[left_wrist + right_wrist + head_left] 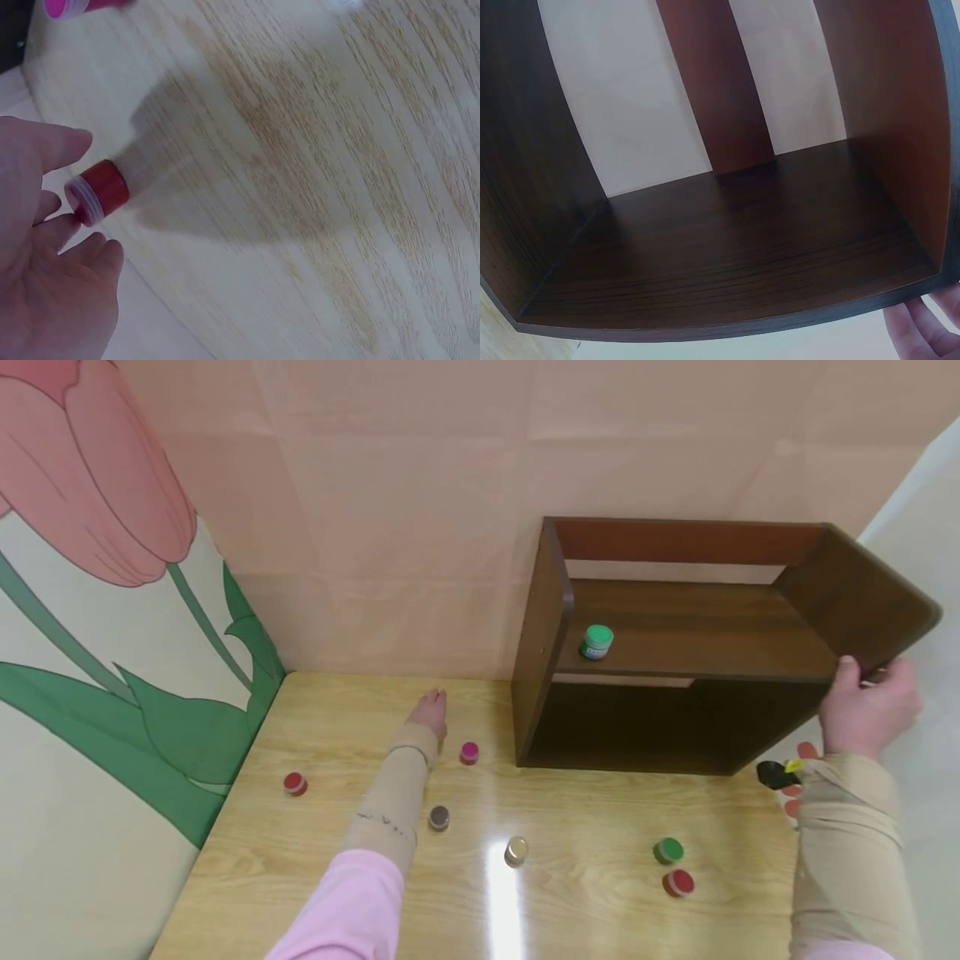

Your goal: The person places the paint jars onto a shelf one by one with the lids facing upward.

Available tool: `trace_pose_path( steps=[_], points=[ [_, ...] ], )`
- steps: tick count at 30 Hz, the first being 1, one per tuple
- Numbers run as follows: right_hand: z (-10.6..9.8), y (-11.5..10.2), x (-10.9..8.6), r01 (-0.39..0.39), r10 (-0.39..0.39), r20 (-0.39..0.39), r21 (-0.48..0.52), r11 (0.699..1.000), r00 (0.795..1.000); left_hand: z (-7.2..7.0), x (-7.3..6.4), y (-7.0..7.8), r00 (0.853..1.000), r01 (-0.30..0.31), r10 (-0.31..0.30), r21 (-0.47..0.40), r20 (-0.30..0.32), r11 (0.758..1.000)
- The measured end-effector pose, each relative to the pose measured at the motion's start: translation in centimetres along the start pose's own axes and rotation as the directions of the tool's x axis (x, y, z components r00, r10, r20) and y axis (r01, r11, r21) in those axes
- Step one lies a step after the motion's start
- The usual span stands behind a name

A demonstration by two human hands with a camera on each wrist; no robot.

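Observation:
In the head view my left hand (429, 714) reaches over the back of the table, palm down. The left wrist view shows this hand (56, 247) around a small red jar (97, 193) with a pale lid rim. My thumb stands apart from the jar, and the fingers are loosely bent beside its lid. From the head view that jar is hidden by the hand. My right hand (870, 706) grips the front edge of the side panel of a dark brown shelf unit (697, 727). Its fingers (915, 330) show under the panel edge in the right wrist view.
A green-lidded jar (597, 642) stands on the upper shelf. Around the table are a pink jar (469, 753), red jar (296, 784), dark-lidded jar (439, 817), gold-lidded jar (516, 851), green jar (668, 851) and another red jar (678, 883). Cloth walls border the table.

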State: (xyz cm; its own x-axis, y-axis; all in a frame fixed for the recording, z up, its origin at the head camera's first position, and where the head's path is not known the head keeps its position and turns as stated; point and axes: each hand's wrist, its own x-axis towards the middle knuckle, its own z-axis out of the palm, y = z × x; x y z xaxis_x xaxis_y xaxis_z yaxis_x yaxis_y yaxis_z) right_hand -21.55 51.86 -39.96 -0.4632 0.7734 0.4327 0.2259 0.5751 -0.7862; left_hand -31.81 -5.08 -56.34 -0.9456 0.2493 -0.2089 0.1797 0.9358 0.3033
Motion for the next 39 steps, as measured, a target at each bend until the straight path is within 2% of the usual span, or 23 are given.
trace_pose_path(
  steps=[7,12,18,21,25,28,33,39],
  points=[
    [-0.1,-0.4,-0.1,0.000,0.000,-0.003,0.007,1.000,1.000,-0.8,0.1,0.3,0.999,0.042,-0.041,-0.036,0.032,0.998],
    [-0.1,-0.2,-0.1,0.004,-0.004,-0.008,0.004,1.000,1.000,-1.1,0.2,0.4,0.999,0.035,-0.036,0.025,0.033,0.999],
    [-0.2,0.1,0.0,-0.008,0.008,-0.002,0.016,1.000,1.000,-0.7,0.2,0.2,1.000,-0.006,0.007,0.036,-0.030,0.999],
    [-0.2,0.1,0.0,-0.012,0.012,0.002,0.018,1.000,1.000,-0.4,0.0,0.0,0.999,-0.009,0.009,-0.001,-0.048,1.000],
    [-0.3,0.0,-0.1,-0.014,0.014,0.006,0.007,1.000,1.000,0.2,-0.4,-0.2,0.999,0.031,-0.034,-0.085,-0.039,0.996],
    [-0.3,0.0,-0.2,-0.017,0.017,0.005,0.009,1.000,1.000,0.6,-0.7,-0.2,0.997,0.069,-0.072,-0.110,-0.022,0.991],
    [-0.1,0.1,-0.1,-0.015,0.015,0.001,0.013,1.000,1.000,1.0,-1.1,-0.1,0.995,0.099,-0.101,-0.109,-0.017,0.989],
    [0.1,0.2,0.0,-0.010,0.010,-0.002,0.008,1.000,1.000,1.4,-1.0,-0.3,0.995,0.095,-0.098,-0.094,-0.034,0.991]
  ],
)
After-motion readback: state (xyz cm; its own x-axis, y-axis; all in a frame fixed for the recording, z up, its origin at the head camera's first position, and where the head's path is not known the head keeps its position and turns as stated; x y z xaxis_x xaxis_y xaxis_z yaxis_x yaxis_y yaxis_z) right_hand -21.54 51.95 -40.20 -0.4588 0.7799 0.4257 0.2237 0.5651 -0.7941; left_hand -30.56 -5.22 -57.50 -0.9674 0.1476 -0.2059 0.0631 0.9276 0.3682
